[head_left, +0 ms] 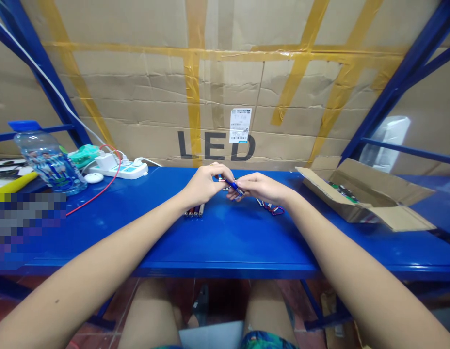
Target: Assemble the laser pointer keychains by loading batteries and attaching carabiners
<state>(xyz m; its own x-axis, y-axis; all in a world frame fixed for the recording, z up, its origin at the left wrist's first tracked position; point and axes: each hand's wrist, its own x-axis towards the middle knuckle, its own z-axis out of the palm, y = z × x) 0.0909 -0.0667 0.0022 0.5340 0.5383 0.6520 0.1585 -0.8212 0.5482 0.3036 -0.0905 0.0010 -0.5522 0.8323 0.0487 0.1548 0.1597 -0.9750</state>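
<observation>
Both my hands meet over the middle of the blue metal table point(225, 242). My left hand point(205, 183) and my right hand point(261, 188) together pinch a small blue pen-shaped item point(232, 184) with a metal end. Under my left wrist a short row of similar small cylinders point(194, 211) lies on the table. Beside my right wrist lie a few small clips or carabiners point(273, 209), red and blue.
An open cardboard box point(363, 198) with small dark parts stands at the right. At the left are a water bottle point(50, 162), a white power strip point(121, 168) with a red cable, and a white mouse point(93, 177). A taped cardboard wall marked LED closes the back.
</observation>
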